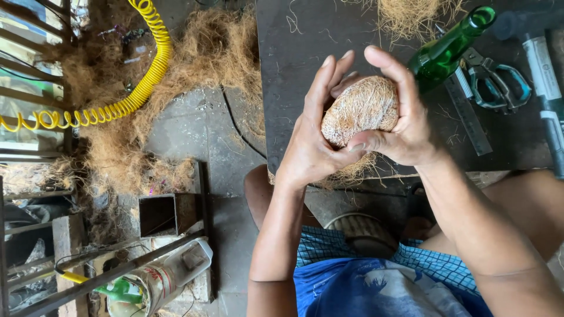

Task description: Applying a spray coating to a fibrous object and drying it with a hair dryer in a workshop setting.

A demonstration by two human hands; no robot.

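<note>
Both hands cup a rounded ball of pale brown coconut fibre [359, 108] above the near edge of a dark work board [294, 70]. My left hand [314, 138] wraps its left side, fingers pointing up. My right hand [402, 120] curls over the top and right side, the thumb pressing the ball's lower front. Loose fibre strands hang below the ball.
A green glass bottle [449, 50] lies on the board beside scissors [496, 82], a metal ruler [470, 120] and a grey marker-like tool [546, 88]. A pile of coconut fibre [194, 64] and a yellow coiled hose [138, 82] lie on the floor at left. Metal bars and a plastic container [170, 276] stand lower left.
</note>
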